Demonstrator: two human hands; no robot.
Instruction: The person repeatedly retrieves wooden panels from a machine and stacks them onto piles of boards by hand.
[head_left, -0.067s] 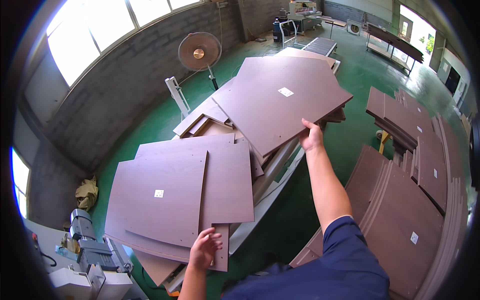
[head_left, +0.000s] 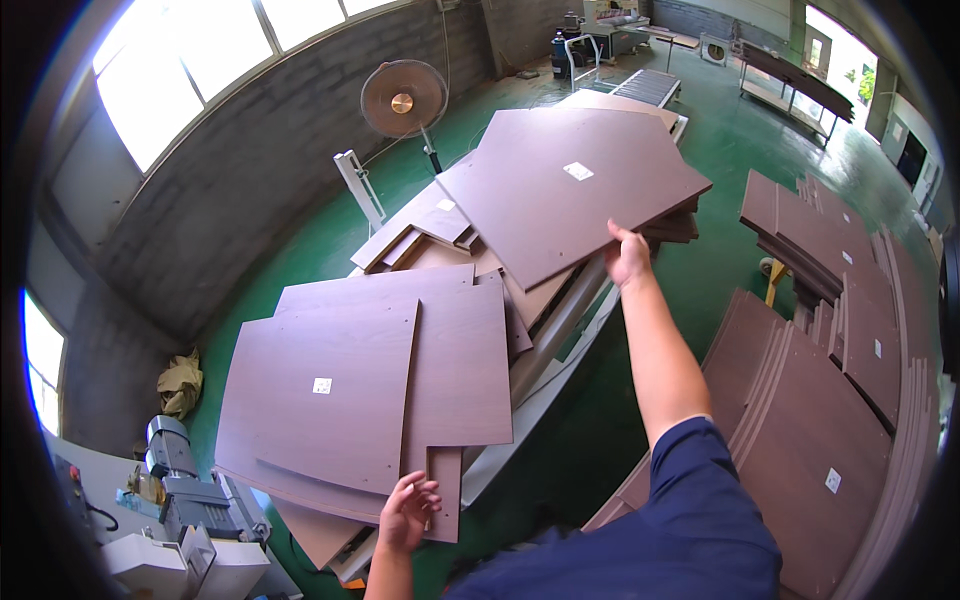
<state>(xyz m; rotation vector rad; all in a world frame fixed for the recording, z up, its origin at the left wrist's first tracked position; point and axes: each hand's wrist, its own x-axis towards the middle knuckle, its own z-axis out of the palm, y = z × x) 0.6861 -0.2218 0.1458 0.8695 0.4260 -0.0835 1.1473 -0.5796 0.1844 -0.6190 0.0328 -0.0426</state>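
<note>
My right hand [head_left: 628,255] grips the near edge of a large brown wood panel [head_left: 590,190], thumb on top and fingers hidden beneath. A small white label [head_left: 578,171] sits near that panel's middle. Below it, more boards and a frame-like piece [head_left: 415,245] lie on a long conveyor [head_left: 560,345]. Nearer to me, another brown panel [head_left: 340,400] with a white label rests on a stack of panels [head_left: 465,370]. Beside the corner of this stack, my left hand [head_left: 408,508] hovers with its fingers loosely apart and nothing in it.
Stacked brown panels [head_left: 810,440] stand on the right, with further piles [head_left: 810,230] behind them. A round fan [head_left: 403,100] stands past the conveyor, near the grey wall. At lower left is a machine with a motor [head_left: 185,490]. Green floor [head_left: 690,110] shows around.
The panel in my right hand has shifted slightly up and to the right, uncovering more of the boards at its left edge. My left hand has dropped a little.
</note>
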